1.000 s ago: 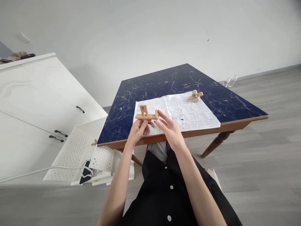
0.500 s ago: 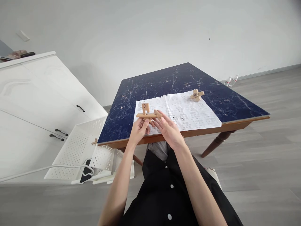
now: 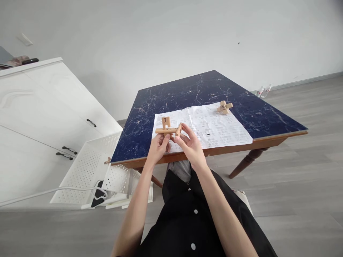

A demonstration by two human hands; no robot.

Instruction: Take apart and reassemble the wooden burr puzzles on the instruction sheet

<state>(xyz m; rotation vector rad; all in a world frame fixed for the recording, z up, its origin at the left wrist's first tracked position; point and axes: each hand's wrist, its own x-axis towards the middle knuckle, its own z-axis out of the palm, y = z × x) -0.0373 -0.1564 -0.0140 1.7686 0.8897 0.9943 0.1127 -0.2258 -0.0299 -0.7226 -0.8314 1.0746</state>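
My left hand point(image 3: 158, 146) is closed around the lower part of some joined wooden puzzle pieces. One upright piece point(image 3: 165, 122) has a dark mark and a notch at its bottom; a long bar point(image 3: 164, 131) lies level across it. At the bar's right end, my right hand point(image 3: 192, 148) pinches a short wooden puzzle piece point(image 3: 178, 130), tilted and touching or very near the bar. My fingers hide the underside of the pieces. Beneath both hands lies a creased white printed sheet point(image 3: 211, 125) with rows of small diagrams.
An assembled wooden cross puzzle point(image 3: 224, 107) sits on the sheet's far right corner. The blue marble-patterned table point(image 3: 182, 91) has a wooden edge near my body. Left of it stand white perforated baskets point(image 3: 83, 171), a white cabinet point(image 3: 50, 117) and a cable point(image 3: 48, 192). Bottles point(image 3: 264, 91) stand by the wall.
My right hand has turned, its fingers going from stretched out to pinching the short piece. That piece now stands at a steeper angle at the bar's end. The left hand has hardly moved.
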